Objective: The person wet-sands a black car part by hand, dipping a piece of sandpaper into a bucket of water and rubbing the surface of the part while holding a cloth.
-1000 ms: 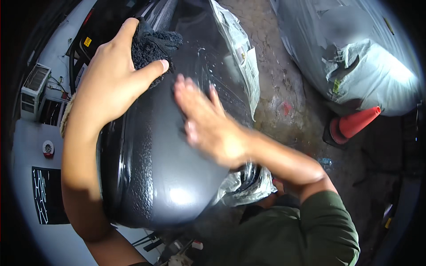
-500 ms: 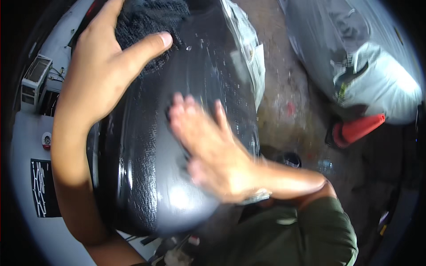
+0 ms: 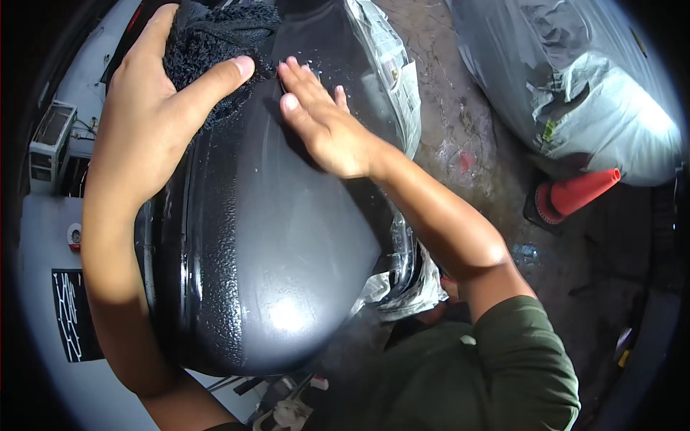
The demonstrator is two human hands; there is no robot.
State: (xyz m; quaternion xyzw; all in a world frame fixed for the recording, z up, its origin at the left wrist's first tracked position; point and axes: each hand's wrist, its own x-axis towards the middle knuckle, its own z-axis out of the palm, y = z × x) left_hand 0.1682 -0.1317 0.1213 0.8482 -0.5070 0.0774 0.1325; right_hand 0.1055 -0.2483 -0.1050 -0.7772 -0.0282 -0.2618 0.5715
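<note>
In front of me a large rounded black vehicle panel [image 3: 280, 258] has water beads along its left side and a smoother, duller grey sheen in its middle. My left hand [image 3: 147, 118] is at the far left of it, with thumb and fingers spread around a dark shaggy wash cloth [image 3: 208, 65]; the fingertips are partly hidden. My right hand [image 3: 320, 126] lies flat on the panel's upper part, fingers stretched forward and together, thumb slightly apart. Nothing shows in the right hand. A few drops sit near its fingertips.
Newspaper masking [image 3: 406, 100] runs along the panel's right edge, and more paper hangs near its lower right corner. On the stained floor to the right stand a red cone [image 3: 582, 194] and a vehicle under grey plastic sheeting [image 3: 611, 108]. A white box-like unit [image 3: 54, 144] is at left.
My right hand has slid away from me over the panel, from its middle to its upper part. The left hand stays at the cloth, with the whole view slightly shifted.
</note>
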